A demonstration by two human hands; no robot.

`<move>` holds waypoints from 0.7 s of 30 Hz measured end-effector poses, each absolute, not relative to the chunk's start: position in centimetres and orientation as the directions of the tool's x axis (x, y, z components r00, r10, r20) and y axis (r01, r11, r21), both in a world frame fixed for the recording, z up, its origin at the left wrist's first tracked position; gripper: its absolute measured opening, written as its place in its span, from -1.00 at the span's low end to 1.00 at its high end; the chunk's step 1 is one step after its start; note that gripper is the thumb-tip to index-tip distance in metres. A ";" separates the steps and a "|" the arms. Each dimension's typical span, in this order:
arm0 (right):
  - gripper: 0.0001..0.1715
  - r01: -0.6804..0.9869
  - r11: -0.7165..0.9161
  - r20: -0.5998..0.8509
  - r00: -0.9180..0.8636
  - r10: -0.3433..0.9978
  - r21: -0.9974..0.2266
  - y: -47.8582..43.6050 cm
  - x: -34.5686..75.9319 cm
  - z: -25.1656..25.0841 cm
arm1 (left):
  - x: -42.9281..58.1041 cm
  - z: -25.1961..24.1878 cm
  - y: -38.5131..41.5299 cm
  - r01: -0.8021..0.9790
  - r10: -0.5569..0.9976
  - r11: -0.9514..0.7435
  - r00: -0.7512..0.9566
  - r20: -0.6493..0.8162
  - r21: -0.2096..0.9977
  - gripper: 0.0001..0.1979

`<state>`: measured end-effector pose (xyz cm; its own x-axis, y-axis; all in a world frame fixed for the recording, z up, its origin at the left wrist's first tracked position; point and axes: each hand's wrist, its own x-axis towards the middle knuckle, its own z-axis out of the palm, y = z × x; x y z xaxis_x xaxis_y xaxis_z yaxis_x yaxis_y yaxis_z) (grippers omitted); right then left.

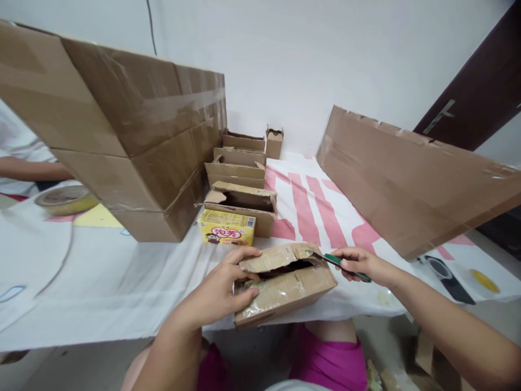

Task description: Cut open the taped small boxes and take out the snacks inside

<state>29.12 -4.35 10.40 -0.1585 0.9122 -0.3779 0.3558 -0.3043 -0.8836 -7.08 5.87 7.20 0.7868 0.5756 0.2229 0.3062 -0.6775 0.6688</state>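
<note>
A small brown cardboard box, with clear tape on its top, rests at the table's front edge. Its top is slit, and a dark gap shows between the flaps. My left hand grips the box's left end, fingers at the opening and thumb on the near flap. In my right hand is a green-handled utility knife, its blade at the right end of the slit. Just behind the box sits a yellow snack box.
Several opened cardboard boxes line up beyond. A tall wall of taped boxes stands left, a large cardboard sheet right. Tape rolls lie on the white cloth. A person's arm shows at far left.
</note>
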 end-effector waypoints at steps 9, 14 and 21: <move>-0.44 0.388 -0.246 -0.315 -0.124 0.941 -0.888 -5.2 28.9 11.0 | -7.3 7.4 5.8 0.297 0.581 -0.670 0.780 0.232 0.680 -0.85; -0.41 0.491 -0.092 -0.108 -0.003 0.994 -0.866 -6.4 31.0 9.6 | -7.5 7.3 5.8 0.292 0.571 -0.671 0.790 0.224 0.681 -0.85; -0.56 0.904 -0.151 0.077 0.197 0.977 -0.400 -8.2 35.1 1.8 | -7.3 7.1 5.8 0.277 0.567 -0.675 0.787 0.242 0.684 -0.86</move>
<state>35.11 -8.21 1.77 0.1972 0.9773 0.0772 0.9040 -0.1508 -0.4000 -7.33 5.81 7.14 0.7873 0.5673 0.2417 0.2765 -0.6752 0.6838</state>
